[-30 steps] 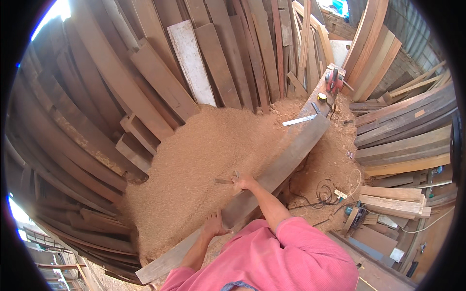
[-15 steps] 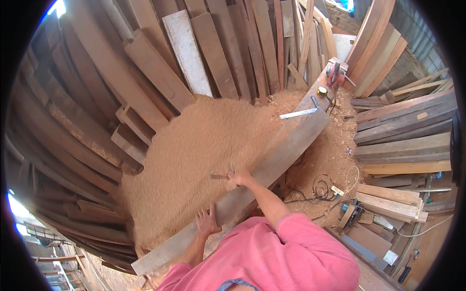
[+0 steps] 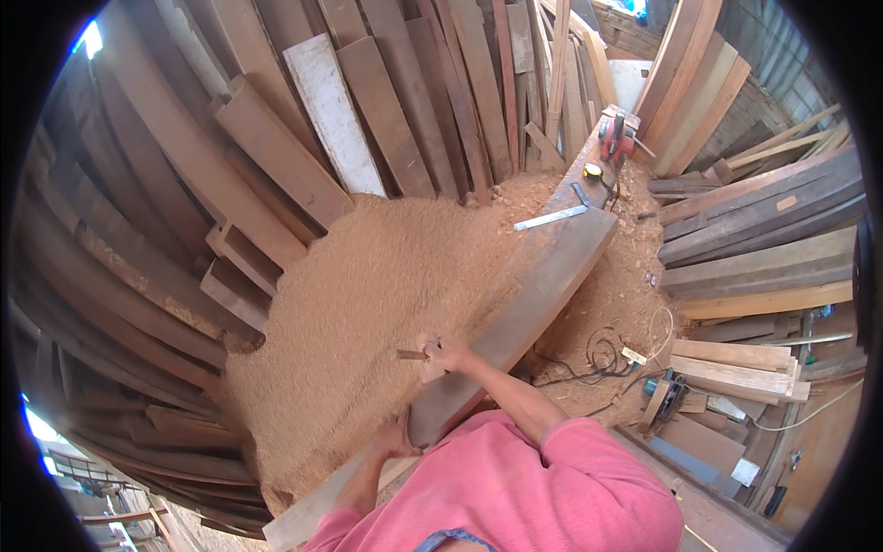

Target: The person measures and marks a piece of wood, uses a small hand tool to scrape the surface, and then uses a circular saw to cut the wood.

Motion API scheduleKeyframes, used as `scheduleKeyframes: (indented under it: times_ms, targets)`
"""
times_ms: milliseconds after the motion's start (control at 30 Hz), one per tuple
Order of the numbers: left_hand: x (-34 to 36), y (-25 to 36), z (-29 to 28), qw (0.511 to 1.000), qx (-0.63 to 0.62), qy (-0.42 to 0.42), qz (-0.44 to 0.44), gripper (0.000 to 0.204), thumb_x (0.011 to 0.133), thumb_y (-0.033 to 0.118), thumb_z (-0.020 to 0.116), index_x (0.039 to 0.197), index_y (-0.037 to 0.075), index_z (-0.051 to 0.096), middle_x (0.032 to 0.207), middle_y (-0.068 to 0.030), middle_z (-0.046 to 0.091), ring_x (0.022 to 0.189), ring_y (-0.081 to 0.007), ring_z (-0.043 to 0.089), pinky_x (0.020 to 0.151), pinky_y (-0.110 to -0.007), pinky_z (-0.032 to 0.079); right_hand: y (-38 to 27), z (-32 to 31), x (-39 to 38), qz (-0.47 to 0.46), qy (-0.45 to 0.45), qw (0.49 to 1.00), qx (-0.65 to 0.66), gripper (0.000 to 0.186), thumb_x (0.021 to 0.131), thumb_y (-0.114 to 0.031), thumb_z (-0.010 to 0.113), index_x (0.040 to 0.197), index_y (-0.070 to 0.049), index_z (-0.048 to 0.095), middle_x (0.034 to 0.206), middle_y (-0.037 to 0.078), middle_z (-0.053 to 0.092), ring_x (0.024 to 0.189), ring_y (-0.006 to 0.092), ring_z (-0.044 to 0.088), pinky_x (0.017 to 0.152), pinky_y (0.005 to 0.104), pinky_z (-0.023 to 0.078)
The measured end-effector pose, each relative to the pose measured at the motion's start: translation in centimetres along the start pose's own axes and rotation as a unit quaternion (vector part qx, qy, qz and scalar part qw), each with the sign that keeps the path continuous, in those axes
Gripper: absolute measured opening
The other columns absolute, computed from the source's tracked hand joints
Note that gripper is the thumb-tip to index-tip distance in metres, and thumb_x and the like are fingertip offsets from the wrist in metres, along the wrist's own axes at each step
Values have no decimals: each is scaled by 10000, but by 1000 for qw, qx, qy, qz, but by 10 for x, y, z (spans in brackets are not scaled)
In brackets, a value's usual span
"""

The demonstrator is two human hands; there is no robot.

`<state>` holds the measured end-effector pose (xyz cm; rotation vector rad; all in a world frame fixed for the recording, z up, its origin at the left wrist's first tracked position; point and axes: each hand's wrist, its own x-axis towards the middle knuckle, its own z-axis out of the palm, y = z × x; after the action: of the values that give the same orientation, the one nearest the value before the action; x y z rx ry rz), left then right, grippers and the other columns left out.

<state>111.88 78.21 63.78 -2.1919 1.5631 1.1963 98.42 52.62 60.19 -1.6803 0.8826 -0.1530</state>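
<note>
Indistinct tool [image 3: 408, 354] in right hand [image 3: 447, 355], plank [image 3: 538, 299] partly hidden

Changes noted: tool turned in the right hand, left-hand fingers drawn together, view shifted.
The small tool [image 3: 407, 354] in the right hand [image 3: 447, 355] has altered its attitude: the narrow part seen projecting above the fingers in both earlier frames no longer stands there, and a pale, flat part now shows below the fingers, toward the long board [image 3: 543, 290]. The left hand [image 3: 395, 438], spread on that board half a second ago, now has its fingers closer together. Surroundings at the top sit slightly further left, the camera having moved.
</note>
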Motion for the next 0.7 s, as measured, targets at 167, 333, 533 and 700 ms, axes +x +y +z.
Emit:
scheduleKeyframes:
  times_ms: [167,333,533,700]
  targets:
    - [36,-46,-39,970,-185,-130,93,1351,568,501,893,1608,32,168,1528,-318,398,1416,-407,424,1181,-440,342,18,21,16,-39,27,999,-5,533,928,-499,595,961,17,723,856,277,687,818,347,689,742,447,516]
    - [33,-63,-33,981,-152,-71,100,1251,641,461,883,1592,31,193,1446,-306,505,1313,-425,536,1107,-467,434,-10,22,34,22,-59,992,-112,504,920,-506,615,985,-21,739,1004,290,696,958,419,684,805,468,518]
    - [-39,-13,-30,994,13,35,-103,1061,681,463,850,1490,46,305,1287,-260,629,1176,-411,641,1011,-509,505,-18,15,39,30,-88,988,-125,526,925,-558,567,1016,-74,753,1079,282,693,1022,435,673,848,498,513]
    - [-23,-30,-14,988,71,62,-120,878,696,389,813,1384,48,388,1136,-233,681,1083,-404,680,948,-507,538,-23,12,50,49,-90,985,-136,538,931,-574,532,1037,-100,763,1076,284,693,1029,431,675,850,507,515]
